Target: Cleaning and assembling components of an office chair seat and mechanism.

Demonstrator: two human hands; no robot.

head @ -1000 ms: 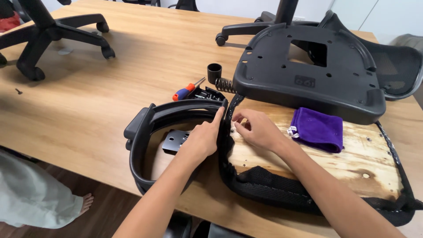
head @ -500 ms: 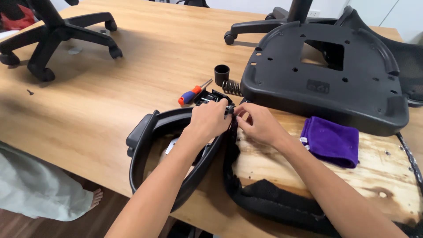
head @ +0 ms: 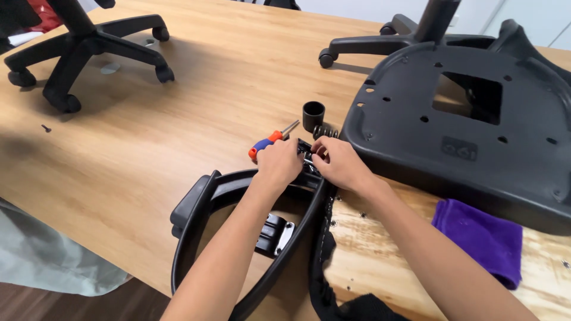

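- Black armrest loop (head: pixel 196 238), flat on the table, upper end now under both hands; a half-second earlier gripped a little lower along the same bar.
- Left hand (head: pixel 279 163): fingers curled over the loop's top bar, closed on it, beside the small metal fitting (head: pixel 308 159).
- Right hand (head: pixel 339 165): fingertips pinched together at that fitting, touching the left; whether anything is gripped between them, cannot tell.
- Both hands closer together than one second ago, drawn in on one joint: fine work at the fitting, judged under way.
- Screwdriver (head: pixel 267 142), red and blue handle, untouched just beyond the left knuckles; black sleeve (head: pixel 313 115) and coil spring (head: pixel 325 131) near it.
- Seat pan (head: pixel 470 131), black, upside down to the right; purple cloth (head: pixel 482 238) on the raw plywood seat board (head: pixel 380 255).
- Light wood table (head: pixel 178 119); two chair bases (head: pixel 83 47) on top; lone screw (head: pixel 46 127) far left; pale wall beyond.
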